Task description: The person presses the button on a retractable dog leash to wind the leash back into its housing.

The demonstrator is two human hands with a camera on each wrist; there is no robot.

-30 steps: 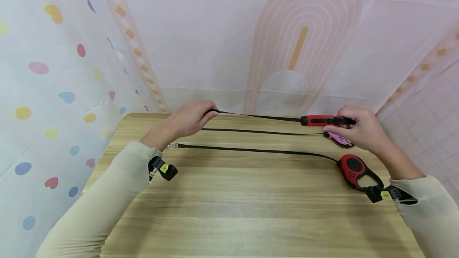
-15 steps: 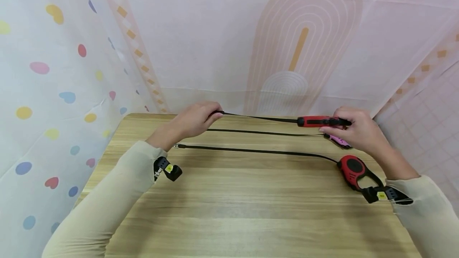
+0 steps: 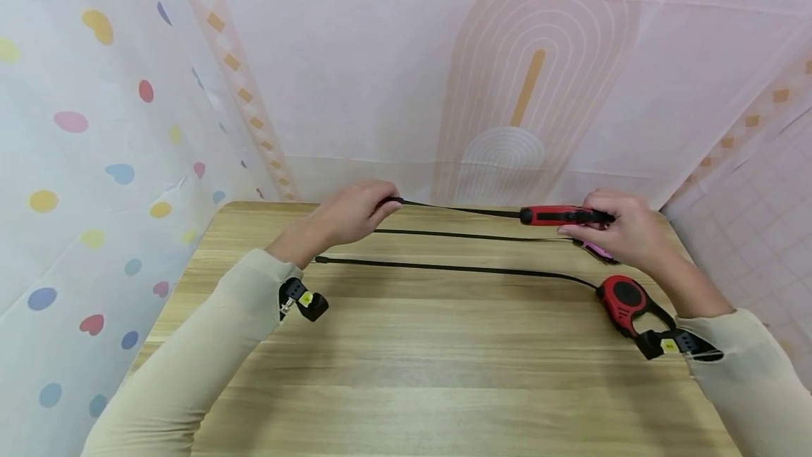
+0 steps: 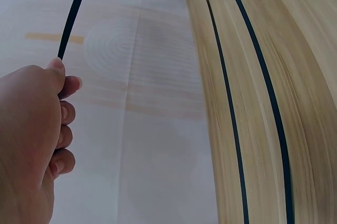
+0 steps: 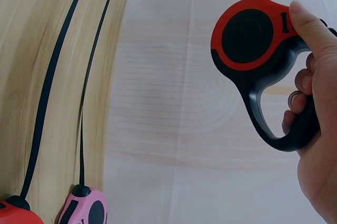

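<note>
The right hand (image 3: 624,231) is gripping a red retractable leash housing (image 3: 558,215) by its black handle, fingers (image 5: 303,81) curled through the loop and thumb lying on the red top, holding it raised above the far edge of the wooden surface (image 3: 444,372). Its black tape (image 3: 459,209) is running taut to the left hand (image 3: 345,214), whose fingers (image 4: 63,84) are pinching the tape's end between thumb and forefinger while the others are curling loosely beneath.

The housings are acting as the containers here: each is keeping its reel inside, with only the drawn-out tape showing.

The head view is showing two more leashes lying on the surface: a second red housing (image 3: 624,300) near the right wrist, its tape (image 3: 444,267) stretching leftward, and a pink housing (image 3: 595,250) mostly hidden under the right hand. The right wrist view is showing that pink housing (image 5: 84,208) clearly, beside the red one's edge, plus the held housing's round black disc. The left wrist view is showing both resting tapes running parallel; what the tape ends in, inside the pinch, is probably a clip but is hidden.
</note>
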